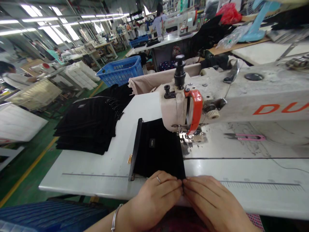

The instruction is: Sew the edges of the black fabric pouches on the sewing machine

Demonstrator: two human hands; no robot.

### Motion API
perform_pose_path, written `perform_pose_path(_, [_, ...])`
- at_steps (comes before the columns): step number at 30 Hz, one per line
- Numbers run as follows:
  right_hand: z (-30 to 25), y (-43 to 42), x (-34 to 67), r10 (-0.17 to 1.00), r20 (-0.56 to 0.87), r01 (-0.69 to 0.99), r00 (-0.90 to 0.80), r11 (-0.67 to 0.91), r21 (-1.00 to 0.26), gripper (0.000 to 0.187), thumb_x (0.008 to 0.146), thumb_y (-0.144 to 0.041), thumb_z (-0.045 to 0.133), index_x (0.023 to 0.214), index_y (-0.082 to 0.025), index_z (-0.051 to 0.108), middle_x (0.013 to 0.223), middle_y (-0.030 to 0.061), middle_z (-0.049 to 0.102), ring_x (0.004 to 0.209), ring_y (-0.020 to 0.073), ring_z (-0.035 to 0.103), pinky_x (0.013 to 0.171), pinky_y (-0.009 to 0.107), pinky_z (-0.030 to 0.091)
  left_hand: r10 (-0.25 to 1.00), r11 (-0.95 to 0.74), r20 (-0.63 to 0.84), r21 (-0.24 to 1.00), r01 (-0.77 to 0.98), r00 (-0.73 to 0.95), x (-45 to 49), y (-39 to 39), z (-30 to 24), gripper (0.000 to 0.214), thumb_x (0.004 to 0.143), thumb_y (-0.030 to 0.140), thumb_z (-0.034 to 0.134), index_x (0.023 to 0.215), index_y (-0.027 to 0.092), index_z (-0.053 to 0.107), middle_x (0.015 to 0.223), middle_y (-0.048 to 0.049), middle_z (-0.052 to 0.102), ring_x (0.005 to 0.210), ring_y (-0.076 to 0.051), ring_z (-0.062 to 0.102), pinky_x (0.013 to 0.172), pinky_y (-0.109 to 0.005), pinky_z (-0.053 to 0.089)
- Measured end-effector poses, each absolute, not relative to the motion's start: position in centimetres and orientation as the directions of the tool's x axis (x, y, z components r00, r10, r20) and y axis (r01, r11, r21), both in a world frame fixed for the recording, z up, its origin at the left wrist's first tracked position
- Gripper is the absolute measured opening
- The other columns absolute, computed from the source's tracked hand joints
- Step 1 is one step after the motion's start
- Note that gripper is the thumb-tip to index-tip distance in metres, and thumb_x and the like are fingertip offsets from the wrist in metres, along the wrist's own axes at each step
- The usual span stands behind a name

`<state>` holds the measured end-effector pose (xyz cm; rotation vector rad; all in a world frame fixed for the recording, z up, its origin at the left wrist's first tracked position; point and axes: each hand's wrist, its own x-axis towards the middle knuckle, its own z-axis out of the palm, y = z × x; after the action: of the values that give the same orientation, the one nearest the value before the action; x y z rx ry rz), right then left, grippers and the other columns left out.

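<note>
Pinching the black fabric (165, 154), lower centre of frame, left hand (155, 196) and right hand (213, 199), fingertips narrowed together!

Single head-worn camera: looks from above near edge of sewing table (96, 167), facing forward and down across it. Wide field, stretched toward edges. Frame centre falls by far edge of black fabric panel (161, 154). Left hand (156, 196), 6 o'clock, and right hand (214, 203), 5 o'clock, closest to lens. Sewing machine (234, 87) close, entering from 3 o'clock. Farther: blue plastic basket (120, 71), 11 o'clock; fluorescent light (43, 19), deep background, 10 o'clock.
</note>
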<state>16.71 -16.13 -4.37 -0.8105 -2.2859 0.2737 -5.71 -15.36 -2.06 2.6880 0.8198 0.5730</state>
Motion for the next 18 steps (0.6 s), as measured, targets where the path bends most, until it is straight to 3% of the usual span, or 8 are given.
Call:
perform_pose_path(4, [-4.3,-15.3,16.9,0.633,0.521,0.488,-0.573,0.774,-0.404,0.025,0.096,-0.013,0.047,0.113,-0.013,0.066,0.112,0.0087,0.07,0.105,0.0201,0.064,0.09,0.035,0.056,0.562,-0.817,0.286,0.337,0.468,0.776,-5.6,-13.5,-1.4,0.023,0.1,0.013,0.042,0.11,0.01,0.061,0.108,-0.0077,0.069,0.1,-0.017,0.062,0.089,-0.031,0.054])
perform_pose_path(18, [-4.0,-10.8,16.9,0.693,0.381,0.591,-0.613,0.721,-0.361,0.027,0.094,-0.016,0.051,0.119,-0.013,0.062,0.117,0.0111,0.066,0.1,0.0244,0.063,0.087,0.044,0.057,0.492,-0.869,0.23,0.191,0.456,0.84,-5.9,-7.6,-2.1,0.023,0.099,0.013,0.042,0.113,0.01,0.06,0.114,-0.0079,0.067,0.107,-0.017,0.061,0.098,-0.035,0.051])
